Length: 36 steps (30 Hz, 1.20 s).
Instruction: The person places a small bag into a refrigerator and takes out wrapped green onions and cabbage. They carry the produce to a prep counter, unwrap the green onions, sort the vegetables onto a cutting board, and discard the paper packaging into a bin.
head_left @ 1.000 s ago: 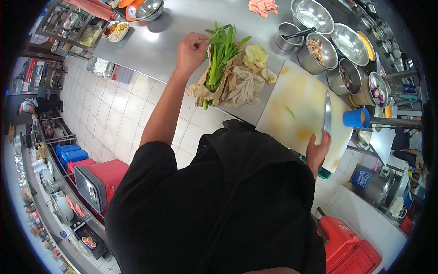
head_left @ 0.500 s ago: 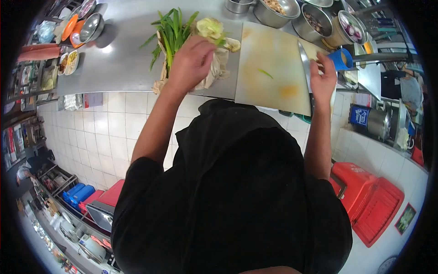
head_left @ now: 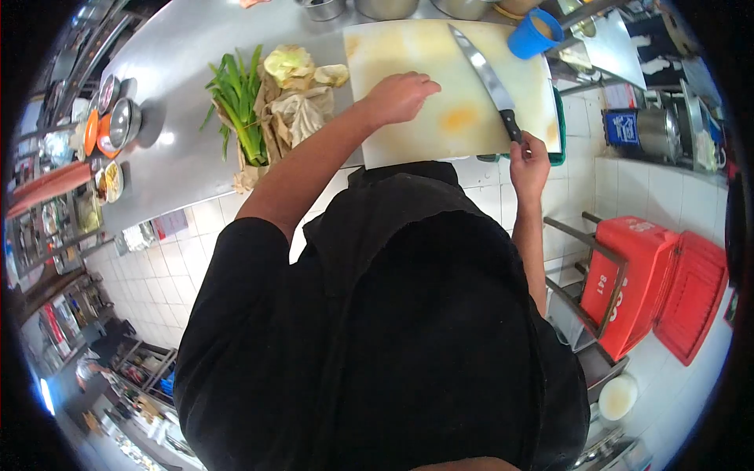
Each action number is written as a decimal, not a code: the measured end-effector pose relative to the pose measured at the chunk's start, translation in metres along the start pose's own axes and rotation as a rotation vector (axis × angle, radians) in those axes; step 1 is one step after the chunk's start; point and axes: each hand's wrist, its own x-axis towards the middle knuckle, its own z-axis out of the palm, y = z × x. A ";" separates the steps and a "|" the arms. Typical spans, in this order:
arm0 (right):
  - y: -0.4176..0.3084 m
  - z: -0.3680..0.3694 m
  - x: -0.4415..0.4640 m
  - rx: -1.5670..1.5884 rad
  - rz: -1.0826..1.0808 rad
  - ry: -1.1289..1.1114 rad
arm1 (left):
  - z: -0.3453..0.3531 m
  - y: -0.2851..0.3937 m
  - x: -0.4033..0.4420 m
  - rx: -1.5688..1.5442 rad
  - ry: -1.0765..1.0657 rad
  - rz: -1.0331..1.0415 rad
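My right hand [head_left: 530,163] has its fingers closed at the end of the black handle of a chef's knife [head_left: 488,72]. The blade lies across the right part of a white, yellow-stained cutting board [head_left: 408,59], its tip toward the back. Over the left half of the board, my left hand [head_left: 402,99] is closed, fingers pressed together; whatever may be in them is hidden. To its left on the steel table are a bunch of green leafy stalks [head_left: 238,106], crumpled brown paper [head_left: 275,114], a pale cabbage piece [head_left: 289,66] and a smaller pale piece [head_left: 331,75].
A blue cup [head_left: 534,34] stands at the board's back right corner. Metal pots [head_left: 385,6] line the back edge. Bowls [head_left: 124,124] and a dish of chopped food [head_left: 112,182] sit at the table's left end. A red bin [head_left: 628,282] is behind on the right.
My left hand has moved right, from the vegetables to over the board. The green scrap there no longer shows. My right hand has come down to the knife handle, and the knife lies more slanted.
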 end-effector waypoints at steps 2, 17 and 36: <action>0.003 -0.006 0.002 -0.019 0.023 -0.015 | 0.001 -0.002 0.005 -0.021 -0.023 -0.072; 0.028 -0.008 0.036 -0.222 -0.078 -0.285 | 0.008 -0.007 -0.011 -0.117 0.057 -0.275; 0.037 -0.004 0.044 -0.195 -0.060 -0.245 | -0.015 -0.014 0.026 0.107 -0.430 -0.274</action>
